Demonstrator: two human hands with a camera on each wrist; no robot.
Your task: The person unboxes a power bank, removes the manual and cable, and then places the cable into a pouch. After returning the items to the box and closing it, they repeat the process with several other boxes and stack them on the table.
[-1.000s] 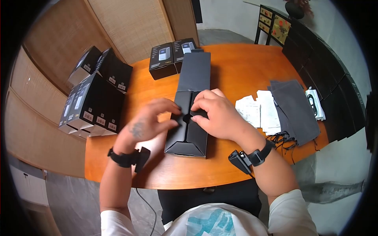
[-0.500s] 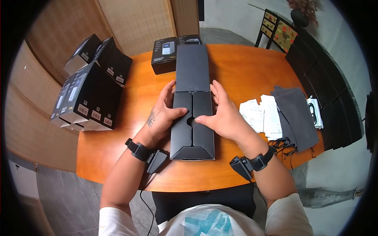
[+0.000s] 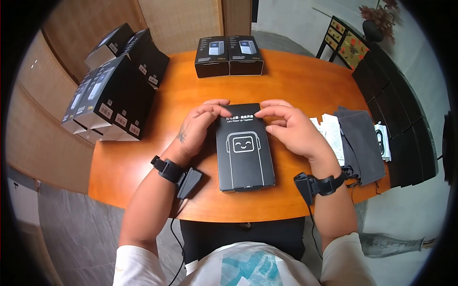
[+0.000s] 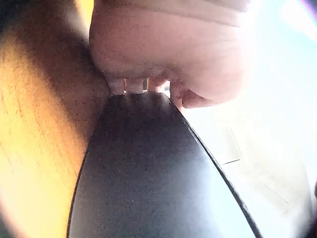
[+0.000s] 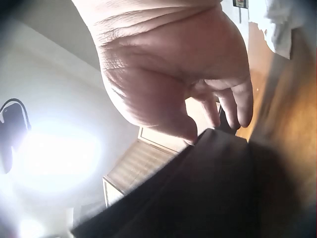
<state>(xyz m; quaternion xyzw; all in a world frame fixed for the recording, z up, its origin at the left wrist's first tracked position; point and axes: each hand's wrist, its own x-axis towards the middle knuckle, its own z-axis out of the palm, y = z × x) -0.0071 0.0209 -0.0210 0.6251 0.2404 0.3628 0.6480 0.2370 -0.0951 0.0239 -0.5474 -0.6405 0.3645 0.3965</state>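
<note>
A black box [image 3: 246, 159] lies on the wooden table before me, its lid down, with a white smiling robot drawing and lettering facing up. At its far left corner is my left hand [image 3: 198, 125], fingers loosely bent over the top edge. My right hand [image 3: 293, 127] is at the far right corner, fingers reaching over the far edge and thumb beside the right side. In the left wrist view the fingertips meet the far end of the box [image 4: 143, 163]. The right wrist view has the thumb tip right at the edge of the box [image 5: 198, 183].
Stacked black product boxes [image 3: 119, 95] stand on the left, and two more printed boxes [image 3: 229, 62] at the back. To the right lie white papers [image 3: 331, 136], dark grey cloth pouches [image 3: 362, 148] and a bagged cable [image 3: 380, 140]. Large black boxes [image 3: 405, 114] line the right side.
The box's long lid, standing open beyond the inner flaps, has come down over them, so the printed face shows. Both hands have moved from the middle flaps to the far corners.
</note>
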